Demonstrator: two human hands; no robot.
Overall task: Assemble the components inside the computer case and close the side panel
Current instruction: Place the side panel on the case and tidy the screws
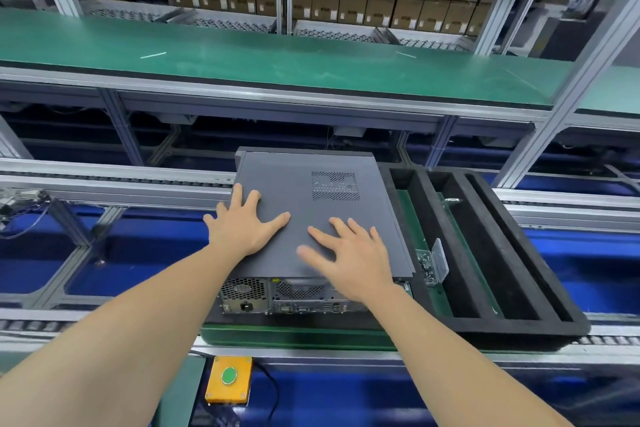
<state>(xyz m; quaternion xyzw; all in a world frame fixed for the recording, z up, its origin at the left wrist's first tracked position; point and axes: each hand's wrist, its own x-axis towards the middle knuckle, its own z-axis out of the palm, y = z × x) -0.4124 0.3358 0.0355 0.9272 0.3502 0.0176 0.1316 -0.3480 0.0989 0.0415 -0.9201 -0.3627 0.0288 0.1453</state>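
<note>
Grey sheet-metal side panel (311, 215) lies flat on top of the computer case (304, 293), matte and unmarked apart from a rectangular patch of perforated vent holes (335, 186) toward its far right. The case rests on its side with the rear face toward the person. That face shows a honeycomb power-supply grille (244, 289) with a socket below it, a second mesh opening, and a row of ports along the bottom edge. At the near right corner the panel stands slightly proud of the rear face.

The case sits on a green carrier board (294, 334) on the roller line, directly in front of the person.

- Left hand (242, 225): fingers wide and straight, palm down on the panel's near left area, outer fingers at the panel's left edge.
- Right hand (349, 253): fingers spread and straight over the panel's near right area. It is blurred, so whether it presses or only hovers cannot be told. It holds nothing.

Just right of the case lies a black foam tray (502, 253) with long parallel slots. A small clear box of screws (431, 263) sits between tray and case. A yellow switch box with a green button (228, 380) is mounted below the line. Beyond runs a green-topped bench (277, 55), with shelves of cardboard cartons (346, 3) behind it.
</note>
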